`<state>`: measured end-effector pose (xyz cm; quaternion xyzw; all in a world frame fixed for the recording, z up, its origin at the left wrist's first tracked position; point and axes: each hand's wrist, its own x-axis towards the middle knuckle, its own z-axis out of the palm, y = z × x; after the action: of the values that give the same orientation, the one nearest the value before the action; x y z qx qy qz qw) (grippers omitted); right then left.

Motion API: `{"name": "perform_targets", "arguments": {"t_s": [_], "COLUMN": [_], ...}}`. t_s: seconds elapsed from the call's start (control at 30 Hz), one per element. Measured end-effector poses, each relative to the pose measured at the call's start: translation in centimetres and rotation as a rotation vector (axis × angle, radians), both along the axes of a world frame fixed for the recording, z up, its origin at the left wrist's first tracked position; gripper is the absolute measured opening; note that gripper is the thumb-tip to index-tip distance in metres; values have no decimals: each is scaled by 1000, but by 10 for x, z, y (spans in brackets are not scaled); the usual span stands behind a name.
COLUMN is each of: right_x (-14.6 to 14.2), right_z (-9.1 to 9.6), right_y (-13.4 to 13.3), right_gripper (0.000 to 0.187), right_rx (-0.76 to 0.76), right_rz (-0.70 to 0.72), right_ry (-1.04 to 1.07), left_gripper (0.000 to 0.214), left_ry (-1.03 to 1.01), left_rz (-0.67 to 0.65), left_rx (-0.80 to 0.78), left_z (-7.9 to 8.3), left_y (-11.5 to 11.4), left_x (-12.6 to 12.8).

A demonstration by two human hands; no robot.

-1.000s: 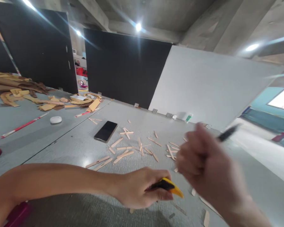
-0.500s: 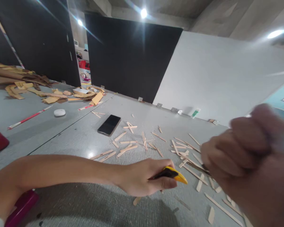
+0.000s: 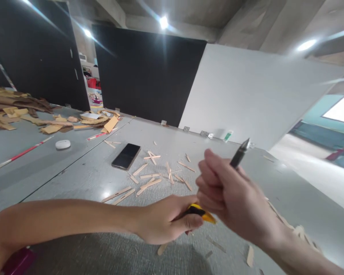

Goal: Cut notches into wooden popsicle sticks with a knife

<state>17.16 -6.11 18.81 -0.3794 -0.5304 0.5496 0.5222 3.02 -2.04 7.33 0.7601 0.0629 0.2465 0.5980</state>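
Low in the middle of the view, my left hand (image 3: 166,219) is closed round a yellow-and-black utility knife (image 3: 208,217); my fingers hide much of its body. My right hand (image 3: 232,196), fingers curled, grips a dark pen (image 3: 240,153) whose metal tip points up. The right fist is just above and beside the knife's yellow end; whether they touch I cannot tell. Flat wooden craft sticks (image 3: 150,183) lie scattered on the grey table (image 3: 83,175) beyond my hands. One stick (image 3: 162,249) shows below my left hand.
Past my left forearm lie a black phone (image 3: 126,156) and a white rounded case (image 3: 62,144). A red-and-white thin strip (image 3: 23,153) and torn brown scraps (image 3: 11,105) are at the left. Black (image 3: 143,72) and white (image 3: 232,88) panels stand behind, with metal hinges (image 3: 186,129) along their base.
My right fist has come in from the right edge towards my left hand, and its pen now shows. My left hand keeps its hold on the utility knife. The view has shifted slightly right.
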Motion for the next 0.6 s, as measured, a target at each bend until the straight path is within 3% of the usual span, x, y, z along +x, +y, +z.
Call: {"name": "perform_targets", "arguments": {"t_s": [0.1, 0.33, 0.6], "right_x": [2, 16, 6], "right_z": [-3, 10, -6], "right_y": [3, 6, -5], "right_gripper": [55, 52, 54], "right_rx": [10, 53, -27], "right_rz": [-16, 2, 70], "right_ry": [-45, -46, 38], "left_gripper": [44, 53, 54], "left_ry": [21, -27, -3], "left_rz": [3, 41, 40], "left_rx": [-16, -40, -34], "left_z": [-2, -6, -6], "left_y": [-2, -3, -3], "left_x": [1, 5, 7]}}
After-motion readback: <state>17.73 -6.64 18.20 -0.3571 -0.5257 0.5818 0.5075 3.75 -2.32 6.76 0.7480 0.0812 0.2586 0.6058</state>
